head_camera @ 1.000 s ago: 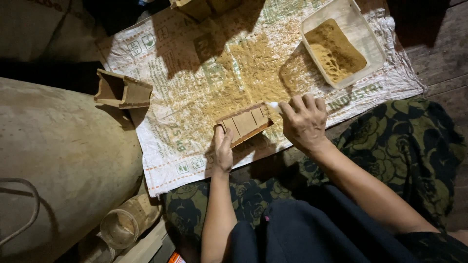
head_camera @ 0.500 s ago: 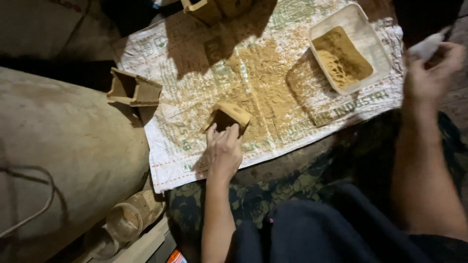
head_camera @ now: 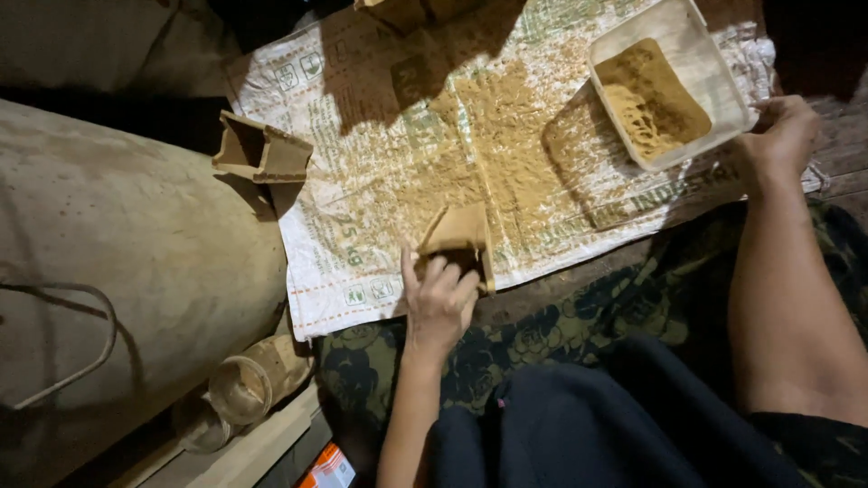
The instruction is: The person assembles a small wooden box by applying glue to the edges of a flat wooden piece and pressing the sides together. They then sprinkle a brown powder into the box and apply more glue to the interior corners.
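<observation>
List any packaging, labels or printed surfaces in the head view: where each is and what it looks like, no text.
Woven sack: laid flat as a mat under the work, white with green print and small boxed symbols, dusted with tan powder.
Small carton: bottom edge, beside the left forearm, orange and white, partly cut off.
Plastic tub: top right on the sack, rectangular, translucent white, unlabelled, holding tan powder; right hand beside it.
No signs or screens.

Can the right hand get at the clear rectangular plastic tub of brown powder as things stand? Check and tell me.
Probably yes. The right hand rests at the sack's edge right beside the clear rectangular plastic tub of brown powder, with nothing between them. The left hand is occupied, holding a small brown wooden mould.
</observation>
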